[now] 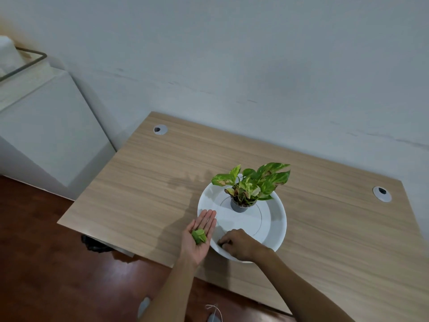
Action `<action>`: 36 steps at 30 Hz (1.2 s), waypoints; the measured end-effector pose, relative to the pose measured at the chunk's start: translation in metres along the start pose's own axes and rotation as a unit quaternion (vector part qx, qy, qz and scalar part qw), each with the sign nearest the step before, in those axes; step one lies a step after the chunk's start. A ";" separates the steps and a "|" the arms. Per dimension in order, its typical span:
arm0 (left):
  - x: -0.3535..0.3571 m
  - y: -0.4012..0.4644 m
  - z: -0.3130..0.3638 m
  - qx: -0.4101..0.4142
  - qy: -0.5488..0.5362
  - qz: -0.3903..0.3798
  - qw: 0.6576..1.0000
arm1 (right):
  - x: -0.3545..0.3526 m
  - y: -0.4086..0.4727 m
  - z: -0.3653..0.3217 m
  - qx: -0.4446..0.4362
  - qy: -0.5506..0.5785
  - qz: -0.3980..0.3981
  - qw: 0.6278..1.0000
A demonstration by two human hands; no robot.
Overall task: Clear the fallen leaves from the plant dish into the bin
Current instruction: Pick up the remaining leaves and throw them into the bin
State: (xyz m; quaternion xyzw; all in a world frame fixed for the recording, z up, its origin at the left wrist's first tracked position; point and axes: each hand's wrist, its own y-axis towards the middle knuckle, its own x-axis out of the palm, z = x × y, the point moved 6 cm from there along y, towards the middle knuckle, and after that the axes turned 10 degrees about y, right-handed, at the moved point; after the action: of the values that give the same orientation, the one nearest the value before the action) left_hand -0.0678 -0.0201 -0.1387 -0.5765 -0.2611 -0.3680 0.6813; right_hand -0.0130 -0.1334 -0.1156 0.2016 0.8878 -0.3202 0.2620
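A pale wood-grain worktop (162, 173) carries a round white dish (276, 219), and a small dark pot (240, 206) stands upright in the dish toward its 12 o'clock side, holding a plant (255, 182) with green-and-yellow variegated leaves, some browned at the edges. The left hand (200, 235) lies palm up and spread flat, fingers together and pointing toward 12 o'clock, just beside the dish rim at its 9 o'clock; a small heap of green fallen leaves (199, 236) rests loose in the palm, cupped rather than pinched. The right hand (239, 245) reaches into the dish at about its 7 o'clock, knuckles up and fingers curled down with the tips against the dish floor; whether anything sits between those fingertips I cannot tell. Two grey cable grommets (160, 129) are set into the worktop, one at the far left corner, the other at the right near 3 o'clock. A dark, bin-like object (95, 245) shows partly below the worktop's near left edge, over a reddish-brown floor (46, 263). A white cabinet (46, 126) stands at 9 o'clock against the wall. No brand, label or writing can be read anywhere.
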 end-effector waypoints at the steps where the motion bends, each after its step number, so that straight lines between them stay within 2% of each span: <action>1: 0.001 -0.001 0.001 0.001 -0.003 0.000 1.000 | -0.001 0.000 0.001 0.012 0.025 0.010 1.000; 5: 0.002 -0.003 0.001 0.002 -0.008 0.002 1.000 | -0.001 0.003 0.010 0.051 0.103 0.039 0.993; 11: 0.000 -0.002 0.003 -0.007 0.003 0.014 1.000 | 0.000 0.006 0.010 0.056 0.160 0.052 0.984; 16: -0.005 -0.001 0.006 -0.004 0.029 0.026 0.999 | -0.019 0.001 -0.014 0.013 0.294 0.142 0.945; 18: -0.006 -0.002 0.009 0.006 0.030 0.029 0.999 | -0.027 0.002 -0.031 -0.022 0.324 0.148 0.934; 24: -0.010 -0.007 0.015 0.019 0.026 0.057 0.998 | -0.031 0.011 -0.083 -0.108 0.234 0.105 0.960; 32: -0.004 -0.010 0.007 0.008 -0.003 0.040 0.999 | -0.026 0.013 -0.093 -0.127 0.053 0.069 0.988; 36: -0.001 -0.012 0.006 0.012 -0.011 0.024 1.000 | -0.031 0.009 -0.086 -0.145 0.038 0.079 0.986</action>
State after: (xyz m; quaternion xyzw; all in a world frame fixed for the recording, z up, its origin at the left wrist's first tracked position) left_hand -0.0771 -0.0147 -0.1311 -0.5787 -0.2592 -0.3419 0.6936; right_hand -0.0128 -0.0748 -0.0442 0.2427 0.9155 -0.1585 0.2788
